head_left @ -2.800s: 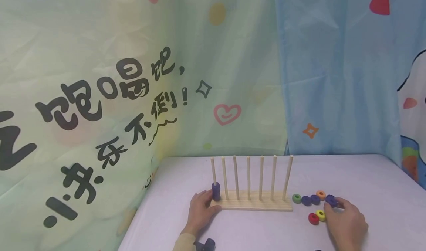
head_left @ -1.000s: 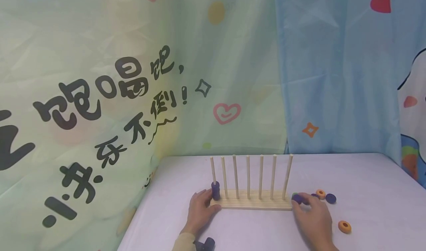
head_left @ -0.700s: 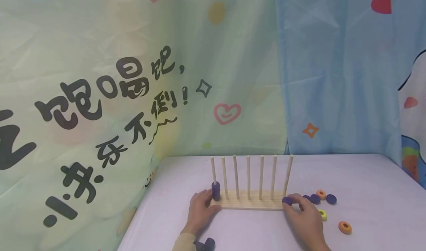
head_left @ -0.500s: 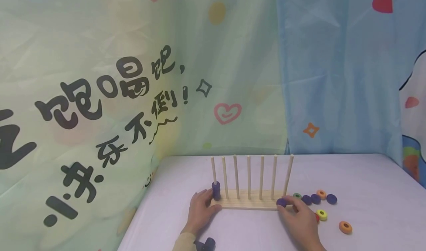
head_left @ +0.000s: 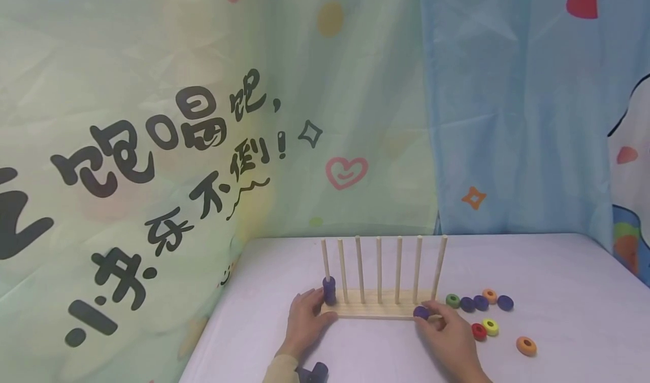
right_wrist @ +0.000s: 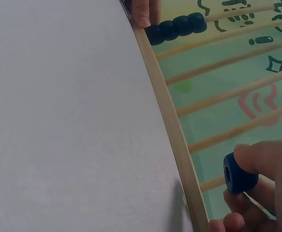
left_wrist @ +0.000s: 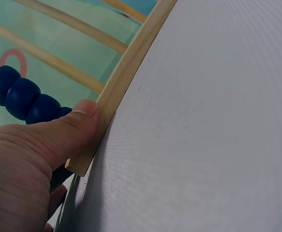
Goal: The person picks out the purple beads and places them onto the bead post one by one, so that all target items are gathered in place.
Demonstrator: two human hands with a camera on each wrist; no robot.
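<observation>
My left hand [head_left: 304, 321] grips the left end of a wooden peg stand [head_left: 386, 312], its thumb on the front edge of the base in the left wrist view. Several dark blue beads [left_wrist: 23, 98] are stacked on the leftmost peg; the other pegs are bare. My right hand [head_left: 449, 335] pinches one dark blue bead [right_wrist: 238, 174] between thumb and fingers, its hole showing in the right wrist view. This bead is held low, in front of the stand's right-hand pegs, and is not on a peg.
Right of the stand lie loose beads: a green bead [head_left: 452, 300], several blue ones, an orange bead [head_left: 490, 296], a red bead [head_left: 478, 331], a yellow bead [head_left: 490, 327] and another orange one nearer the front. A dark object [head_left: 319, 372] is by my left wrist.
My right hand has moved left from the loose beads to the stand's right part, carrying a blue bead. The nearer orange bead has come into view. My left hand has stayed put.
</observation>
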